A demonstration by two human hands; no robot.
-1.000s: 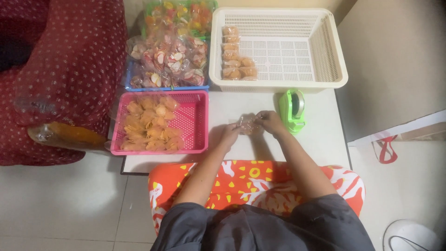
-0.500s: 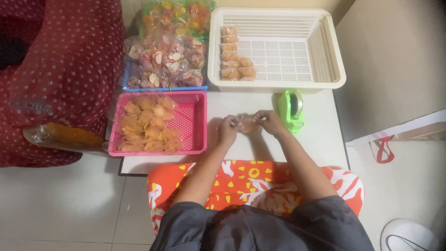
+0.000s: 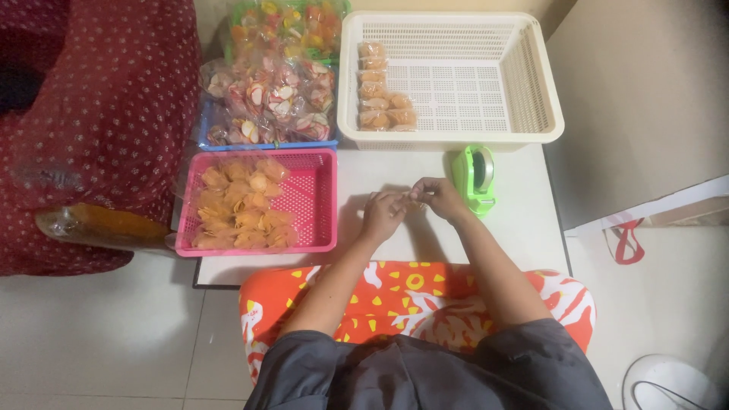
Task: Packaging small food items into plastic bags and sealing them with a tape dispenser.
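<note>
Head view: on the white table [image 3: 524, 220], the left hand [image 3: 382, 215] and right hand [image 3: 438, 197] pinch a small clear packet [image 3: 411, 203] between them, at eight o'clock from the green tape dispenser [image 3: 475, 178]. It looks light, crinkly and slippery, its contents brittle; best held by its ends. Its long axis seems to run nine-to-three, though it is mostly hidden.
</note>
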